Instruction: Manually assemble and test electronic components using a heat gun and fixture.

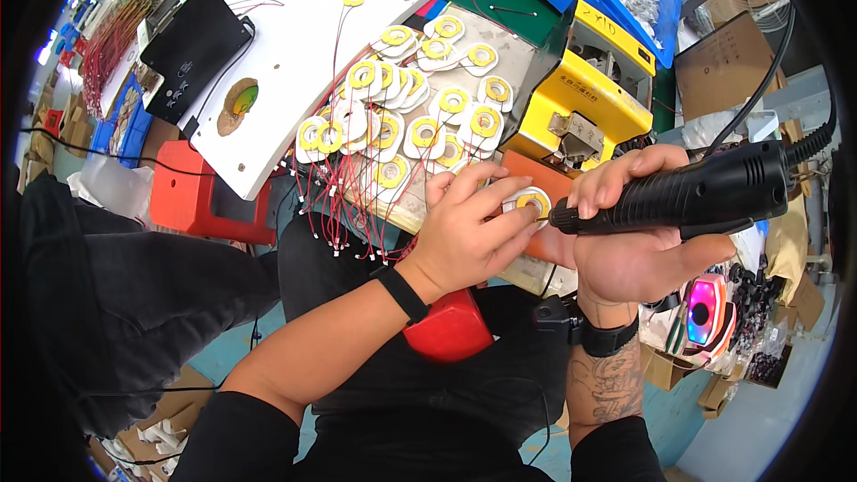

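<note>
An electric screwdriver (696,195), black and corded, lies across my right hand (625,254), whose fingers wrap its front end. Its tip points left and meets a small white piece with a yellow ring (533,203). That piece is pinched in the fingers of my left hand (473,228), over an orange-brown surface (544,174). Left of my hands lies a spread of similar white pieces with yellow rings (390,129). Red wires with small white connectors (335,214) hang from them over the table's edge.
A yellow machine (594,80) stands just beyond my hands. Behind it is a blue bin (665,0) of small silvery parts. On the white table (295,45) sits a black device (192,49). A red stool (210,192) stands at left, beside another person's dark-trousered leg (170,295).
</note>
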Demonstrator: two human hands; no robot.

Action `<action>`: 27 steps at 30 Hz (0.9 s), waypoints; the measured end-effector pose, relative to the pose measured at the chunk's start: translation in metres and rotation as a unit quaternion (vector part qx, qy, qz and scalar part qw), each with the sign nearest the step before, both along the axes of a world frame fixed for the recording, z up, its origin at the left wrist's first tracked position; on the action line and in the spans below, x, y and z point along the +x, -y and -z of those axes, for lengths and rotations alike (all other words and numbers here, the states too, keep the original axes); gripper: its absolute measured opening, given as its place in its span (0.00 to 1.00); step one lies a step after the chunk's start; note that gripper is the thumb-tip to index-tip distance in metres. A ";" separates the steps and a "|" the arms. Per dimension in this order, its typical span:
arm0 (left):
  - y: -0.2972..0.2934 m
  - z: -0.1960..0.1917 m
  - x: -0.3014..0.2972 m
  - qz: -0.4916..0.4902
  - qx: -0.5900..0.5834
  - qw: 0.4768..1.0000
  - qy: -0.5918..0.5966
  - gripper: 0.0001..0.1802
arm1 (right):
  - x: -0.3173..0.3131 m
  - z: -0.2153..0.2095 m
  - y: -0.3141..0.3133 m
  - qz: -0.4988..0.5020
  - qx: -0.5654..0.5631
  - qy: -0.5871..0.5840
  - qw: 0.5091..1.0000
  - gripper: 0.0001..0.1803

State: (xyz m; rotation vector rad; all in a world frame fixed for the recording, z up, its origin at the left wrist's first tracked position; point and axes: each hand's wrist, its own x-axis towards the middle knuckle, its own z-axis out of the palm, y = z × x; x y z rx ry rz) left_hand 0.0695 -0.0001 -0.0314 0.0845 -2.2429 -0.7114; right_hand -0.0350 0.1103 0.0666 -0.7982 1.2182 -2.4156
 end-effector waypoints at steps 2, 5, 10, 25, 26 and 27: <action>0.000 0.000 0.000 0.003 0.005 1.000 -0.003 0.13 | 0.000 0.000 0.000 0.016 0.005 0.009 1.000 0.59; 0.000 0.000 0.000 0.005 0.007 1.000 -0.003 0.14 | -0.001 0.001 0.000 -0.012 -0.006 -0.010 1.000 0.59; -0.001 -0.001 0.001 0.002 0.003 1.000 0.001 0.14 | -0.001 0.000 -0.001 -0.016 -0.008 -0.005 1.000 0.58; -0.001 -0.001 -0.001 -0.009 0.004 1.000 0.001 0.12 | -0.015 0.001 0.006 0.083 0.035 -0.042 0.995 0.58; -0.001 0.000 -0.001 -0.008 0.005 1.000 0.000 0.12 | -0.014 0.002 0.006 0.099 0.056 -0.033 0.993 0.58; -0.001 0.000 -0.001 -0.008 0.004 1.000 0.001 0.12 | -0.017 0.006 0.003 0.059 0.048 -0.054 0.996 0.58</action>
